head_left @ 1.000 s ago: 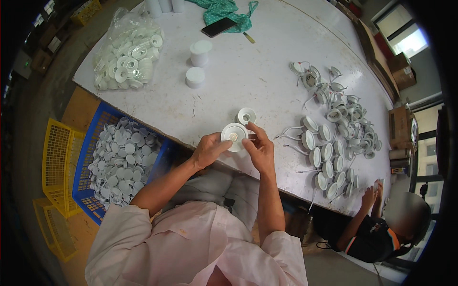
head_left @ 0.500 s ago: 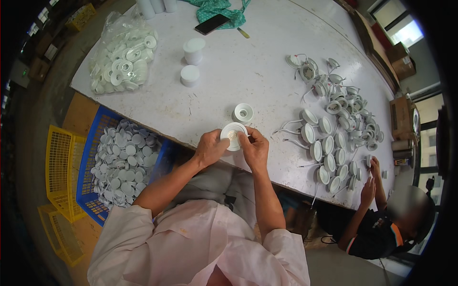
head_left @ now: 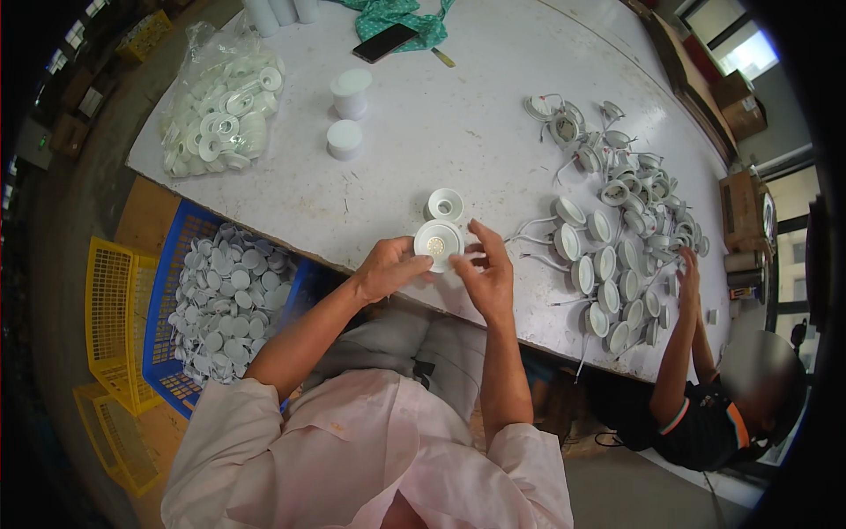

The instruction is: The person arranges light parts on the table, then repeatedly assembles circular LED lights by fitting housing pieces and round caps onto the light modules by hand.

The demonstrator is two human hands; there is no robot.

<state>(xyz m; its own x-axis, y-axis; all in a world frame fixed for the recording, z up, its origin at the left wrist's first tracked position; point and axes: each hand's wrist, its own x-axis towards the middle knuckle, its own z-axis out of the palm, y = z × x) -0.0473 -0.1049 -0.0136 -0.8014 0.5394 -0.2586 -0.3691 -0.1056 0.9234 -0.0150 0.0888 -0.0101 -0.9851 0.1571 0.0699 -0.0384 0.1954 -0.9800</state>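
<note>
Since the earlier frame, both hands are sitting a little lower and nearer to the tabletop point(head_left: 458, 132) edge, and the round white lamp housing point(head_left: 438, 244) is now showing its open face with a small yellow centre upward. I am seeing my left hand point(head_left: 388, 267) curling around the housing's left rim, its fingers bent and pinching it. My right hand point(head_left: 486, 273) is touching the right rim with the thumb, while its other fingers are spread and only half closed. A small white ring part point(head_left: 445, 204) is lying on the tabletop just beyond the housing, apart from it. A blue crate point(head_left: 173, 264) of white discs is standing below to the left.
</note>
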